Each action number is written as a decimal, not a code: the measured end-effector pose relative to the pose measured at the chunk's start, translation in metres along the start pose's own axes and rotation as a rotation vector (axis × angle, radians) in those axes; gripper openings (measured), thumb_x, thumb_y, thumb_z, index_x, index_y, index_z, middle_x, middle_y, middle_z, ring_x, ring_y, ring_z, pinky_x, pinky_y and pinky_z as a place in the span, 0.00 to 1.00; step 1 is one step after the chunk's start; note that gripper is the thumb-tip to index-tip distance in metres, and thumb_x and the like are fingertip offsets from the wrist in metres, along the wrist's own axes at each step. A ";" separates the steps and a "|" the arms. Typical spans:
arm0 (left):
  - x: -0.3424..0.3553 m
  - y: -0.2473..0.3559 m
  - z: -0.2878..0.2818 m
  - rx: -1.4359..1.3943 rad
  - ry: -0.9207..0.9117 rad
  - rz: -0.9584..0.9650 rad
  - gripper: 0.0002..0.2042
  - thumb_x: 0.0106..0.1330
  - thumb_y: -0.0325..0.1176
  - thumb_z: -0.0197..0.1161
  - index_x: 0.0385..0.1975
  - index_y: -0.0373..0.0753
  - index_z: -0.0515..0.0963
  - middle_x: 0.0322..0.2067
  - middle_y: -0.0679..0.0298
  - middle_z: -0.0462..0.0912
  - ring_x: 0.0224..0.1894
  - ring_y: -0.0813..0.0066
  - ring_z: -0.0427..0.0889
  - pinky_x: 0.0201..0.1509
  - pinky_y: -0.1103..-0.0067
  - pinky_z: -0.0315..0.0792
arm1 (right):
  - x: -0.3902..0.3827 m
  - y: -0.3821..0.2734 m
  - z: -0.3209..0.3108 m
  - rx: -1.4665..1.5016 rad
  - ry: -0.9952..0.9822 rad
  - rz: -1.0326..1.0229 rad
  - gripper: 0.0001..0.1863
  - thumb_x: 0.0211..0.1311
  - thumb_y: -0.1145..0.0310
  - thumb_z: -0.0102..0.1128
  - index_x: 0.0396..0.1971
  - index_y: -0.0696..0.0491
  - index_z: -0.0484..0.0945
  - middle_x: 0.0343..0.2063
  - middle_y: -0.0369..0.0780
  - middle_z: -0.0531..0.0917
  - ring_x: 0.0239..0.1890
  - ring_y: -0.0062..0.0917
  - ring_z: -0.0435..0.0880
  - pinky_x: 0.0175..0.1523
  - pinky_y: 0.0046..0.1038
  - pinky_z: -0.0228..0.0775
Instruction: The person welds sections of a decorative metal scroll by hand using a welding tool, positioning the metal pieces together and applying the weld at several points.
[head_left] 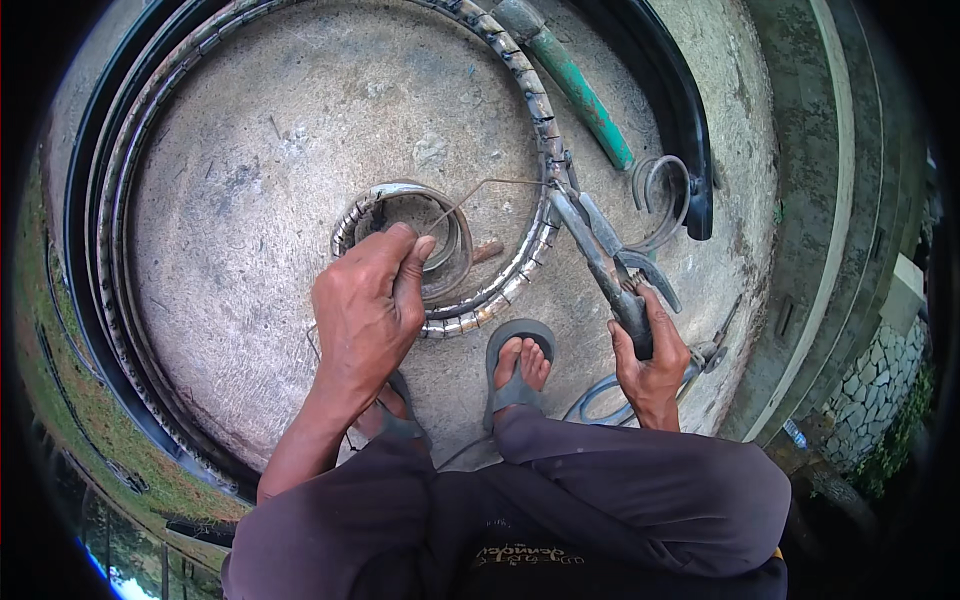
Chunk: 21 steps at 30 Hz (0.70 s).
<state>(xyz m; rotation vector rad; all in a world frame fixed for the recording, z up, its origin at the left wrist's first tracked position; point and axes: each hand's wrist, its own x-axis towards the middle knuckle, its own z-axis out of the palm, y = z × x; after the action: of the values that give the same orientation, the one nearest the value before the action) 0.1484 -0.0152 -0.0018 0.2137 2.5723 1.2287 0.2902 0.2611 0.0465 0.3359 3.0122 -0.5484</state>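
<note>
My left hand (pixel 370 310) is closed in a pinch on a thin bent rod (pixel 510 181), which runs across to the tip of a long metal clamp tool (pixel 590 240). My right hand (pixel 650 360) grips that tool by its dark handle. The tool's tip meets a large metal ring (pixel 542 110) with short cross pieces along it. Just beyond my left hand lies a small coiled metal band (pixel 395 190) with a rusty short piece (pixel 485 252) beside it, partly hidden by that hand.
A green-handled hammer (pixel 580 90), curved metal pieces (pixel 678 205), a black curved band (pixel 680 90) and cables (pixel 590 390) lie on the concrete (pixel 240 230). My sandalled feet (pixel 520 365) are below the rings. Concrete steps (pixel 830 150) drop off at right; grass (pixel 70 390) lies at left.
</note>
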 end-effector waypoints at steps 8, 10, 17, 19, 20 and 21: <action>0.002 -0.002 0.007 -0.012 0.022 0.009 0.07 0.70 0.31 0.64 0.30 0.36 0.77 0.23 0.55 0.78 0.23 0.55 0.78 0.27 0.67 0.69 | 0.001 0.001 0.001 0.001 0.007 -0.014 0.30 0.53 0.77 0.73 0.58 0.61 0.77 0.40 0.54 0.86 0.39 0.43 0.90 0.39 0.34 0.81; 0.002 -0.002 0.006 -0.014 0.023 0.014 0.06 0.69 0.31 0.64 0.30 0.38 0.77 0.23 0.55 0.79 0.25 0.51 0.81 0.27 0.64 0.70 | 0.001 0.000 0.001 0.006 0.001 -0.013 0.30 0.53 0.77 0.74 0.59 0.61 0.77 0.40 0.54 0.86 0.40 0.43 0.90 0.40 0.34 0.81; 0.002 -0.004 0.006 -0.020 0.018 0.014 0.05 0.69 0.31 0.64 0.32 0.38 0.77 0.25 0.54 0.79 0.27 0.49 0.81 0.28 0.62 0.70 | 0.000 0.001 0.000 -0.015 0.003 -0.025 0.30 0.53 0.76 0.74 0.59 0.61 0.76 0.38 0.53 0.85 0.37 0.43 0.89 0.39 0.35 0.80; 0.002 -0.005 0.006 -0.023 0.015 0.029 0.05 0.68 0.30 0.65 0.32 0.38 0.78 0.25 0.53 0.80 0.28 0.49 0.81 0.29 0.62 0.71 | 0.001 0.000 0.000 -0.008 -0.002 -0.022 0.31 0.53 0.76 0.74 0.59 0.60 0.76 0.38 0.52 0.85 0.37 0.43 0.89 0.39 0.34 0.80; 0.002 -0.005 0.005 -0.021 0.015 0.029 0.05 0.68 0.30 0.65 0.32 0.38 0.78 0.25 0.53 0.80 0.28 0.49 0.81 0.29 0.62 0.71 | 0.001 0.000 0.000 -0.007 -0.002 -0.023 0.31 0.53 0.76 0.74 0.59 0.60 0.76 0.38 0.52 0.85 0.37 0.43 0.89 0.39 0.34 0.80; 0.002 -0.005 0.004 -0.020 0.020 0.028 0.05 0.68 0.30 0.65 0.32 0.38 0.78 0.25 0.53 0.79 0.28 0.49 0.81 0.29 0.62 0.71 | 0.001 -0.001 -0.001 -0.013 -0.009 -0.021 0.31 0.53 0.76 0.74 0.59 0.60 0.76 0.38 0.52 0.85 0.37 0.43 0.89 0.38 0.34 0.80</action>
<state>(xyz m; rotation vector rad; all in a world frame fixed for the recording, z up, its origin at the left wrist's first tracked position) 0.1480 -0.0144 -0.0083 0.2344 2.5814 1.2719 0.2887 0.2605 0.0475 0.3004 3.0129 -0.5303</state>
